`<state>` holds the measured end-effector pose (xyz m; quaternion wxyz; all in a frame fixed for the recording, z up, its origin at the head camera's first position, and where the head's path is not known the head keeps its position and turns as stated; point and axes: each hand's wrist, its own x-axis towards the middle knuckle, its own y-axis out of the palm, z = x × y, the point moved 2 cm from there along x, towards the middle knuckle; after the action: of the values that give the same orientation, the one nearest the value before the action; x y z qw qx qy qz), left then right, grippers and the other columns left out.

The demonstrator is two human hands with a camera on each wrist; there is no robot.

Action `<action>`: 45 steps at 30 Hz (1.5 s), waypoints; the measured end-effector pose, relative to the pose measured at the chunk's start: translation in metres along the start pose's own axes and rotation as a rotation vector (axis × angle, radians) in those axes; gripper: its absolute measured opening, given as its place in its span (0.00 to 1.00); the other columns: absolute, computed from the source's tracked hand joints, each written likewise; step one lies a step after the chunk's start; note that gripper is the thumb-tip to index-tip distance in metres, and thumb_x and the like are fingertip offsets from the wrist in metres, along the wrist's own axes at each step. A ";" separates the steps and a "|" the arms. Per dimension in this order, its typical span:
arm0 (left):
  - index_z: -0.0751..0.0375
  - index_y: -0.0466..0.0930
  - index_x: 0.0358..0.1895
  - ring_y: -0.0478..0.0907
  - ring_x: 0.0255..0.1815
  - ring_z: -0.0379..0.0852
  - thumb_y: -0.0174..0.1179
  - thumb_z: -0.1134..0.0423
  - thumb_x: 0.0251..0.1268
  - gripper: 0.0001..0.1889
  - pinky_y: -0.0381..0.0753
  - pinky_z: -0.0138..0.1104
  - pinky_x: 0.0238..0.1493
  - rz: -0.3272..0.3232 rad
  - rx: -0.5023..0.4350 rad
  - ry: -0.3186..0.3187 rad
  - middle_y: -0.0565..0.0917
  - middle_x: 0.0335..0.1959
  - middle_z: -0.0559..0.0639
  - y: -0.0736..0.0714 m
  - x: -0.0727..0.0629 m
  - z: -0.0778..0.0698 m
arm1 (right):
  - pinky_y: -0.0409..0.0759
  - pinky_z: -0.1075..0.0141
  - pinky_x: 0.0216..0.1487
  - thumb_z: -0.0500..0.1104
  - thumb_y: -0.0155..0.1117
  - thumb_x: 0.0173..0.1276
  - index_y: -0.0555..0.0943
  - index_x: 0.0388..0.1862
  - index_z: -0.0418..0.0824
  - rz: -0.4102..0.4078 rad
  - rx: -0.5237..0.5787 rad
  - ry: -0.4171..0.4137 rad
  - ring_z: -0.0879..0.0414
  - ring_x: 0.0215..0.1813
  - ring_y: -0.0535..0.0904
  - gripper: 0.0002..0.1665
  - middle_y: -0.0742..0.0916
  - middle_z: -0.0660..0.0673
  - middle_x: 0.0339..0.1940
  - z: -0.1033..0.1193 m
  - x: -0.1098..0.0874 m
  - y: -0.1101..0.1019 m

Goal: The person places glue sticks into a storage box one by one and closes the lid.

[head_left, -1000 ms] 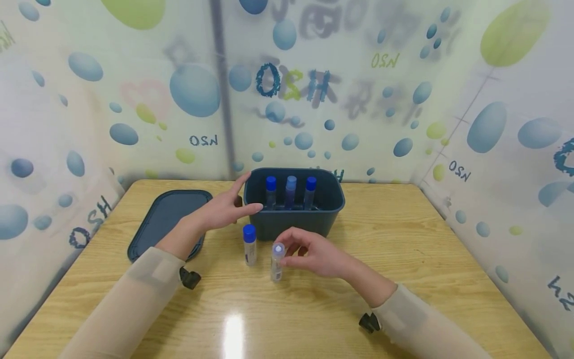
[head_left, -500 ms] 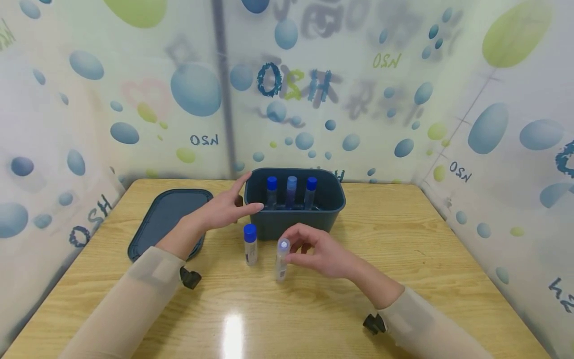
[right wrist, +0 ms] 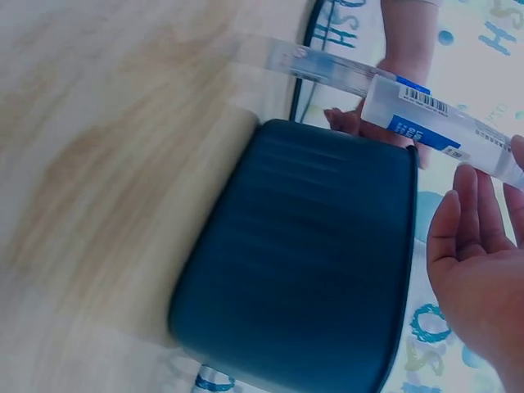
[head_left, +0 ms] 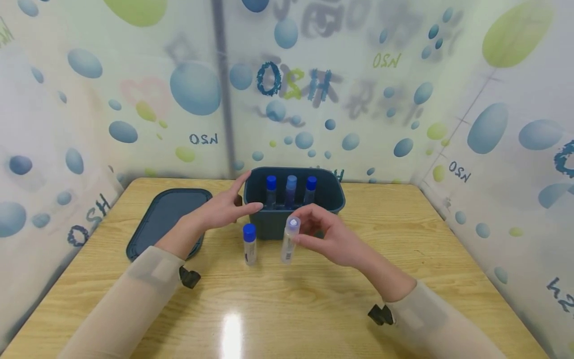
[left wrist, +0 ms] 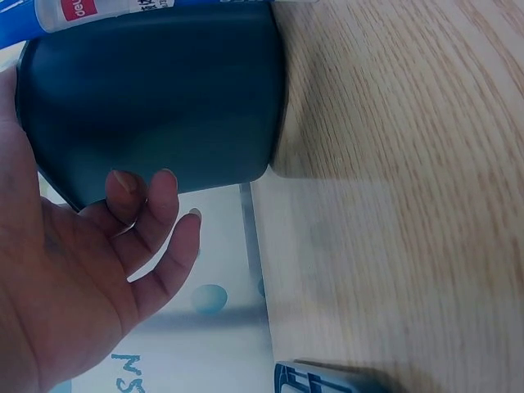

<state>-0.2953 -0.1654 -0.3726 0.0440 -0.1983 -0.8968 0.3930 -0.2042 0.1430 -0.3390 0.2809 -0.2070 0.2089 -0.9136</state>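
My right hand (head_left: pixel 334 239) pinches an upright clear glue bottle (head_left: pixel 289 244) with a translucent cap between thumb and fingertips. It is in front of a dark blue plastic box (head_left: pixel 273 229); in the right wrist view the held bottle (right wrist: pixel 434 123) shows a barcode and blue label. My left hand (head_left: pixel 217 212) rests at the box's left end, thumb over the near rim and index finger reaching to the far corner. Its other fingers (left wrist: pixel 172 262) bend loosely outside the wall. A blue-capped glue bottle (head_left: pixel 250 249) stands on the table in front of the box.
Inside the box stand three bottles with blue caps (head_left: pixel 271 183), lower parts hidden by the front wall. The dark blue lid (head_left: pixel 163 214) lies on the wooden table (head_left: pixel 403 239), left of the box. Patterned curtains (head_left: pixel 376 124) hang behind and at the sides.
My right hand has carried the translucent-capped bottle up and away from me, slightly rightward, toward the box front. My left hand has stayed at the box's left end.
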 end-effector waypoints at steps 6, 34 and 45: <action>0.27 0.26 0.91 0.81 0.34 0.57 0.59 0.22 0.72 0.59 0.79 0.43 0.37 0.002 0.000 0.001 0.84 0.39 0.63 0.000 0.000 0.000 | 0.86 0.63 0.49 0.34 0.72 0.78 0.81 0.65 0.42 -0.103 0.013 -0.059 0.49 0.47 0.84 0.20 0.87 0.43 0.55 0.009 0.003 -0.009; 0.27 0.27 0.91 0.80 0.32 0.55 0.60 0.23 0.73 0.58 0.79 0.43 0.37 0.006 -0.026 0.007 0.84 0.38 0.64 0.001 0.000 0.000 | 0.82 0.70 0.51 0.43 0.71 0.80 0.80 0.71 0.42 -0.435 -0.009 -0.014 0.52 0.47 0.83 0.24 0.88 0.42 0.53 -0.006 0.057 -0.042; 0.28 0.26 0.91 0.82 0.35 0.62 0.59 0.24 0.74 0.58 0.81 0.43 0.40 0.012 -0.035 0.009 0.85 0.39 0.64 0.000 -0.001 0.001 | 0.83 0.59 0.55 0.46 0.70 0.81 0.79 0.70 0.45 -0.334 -0.061 0.047 0.47 0.50 0.85 0.23 0.90 0.39 0.56 -0.028 0.078 -0.034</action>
<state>-0.2950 -0.1660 -0.3728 0.0421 -0.2061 -0.9021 0.3768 -0.2915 0.1290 -0.3251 0.1136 -0.2258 0.2056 -0.9454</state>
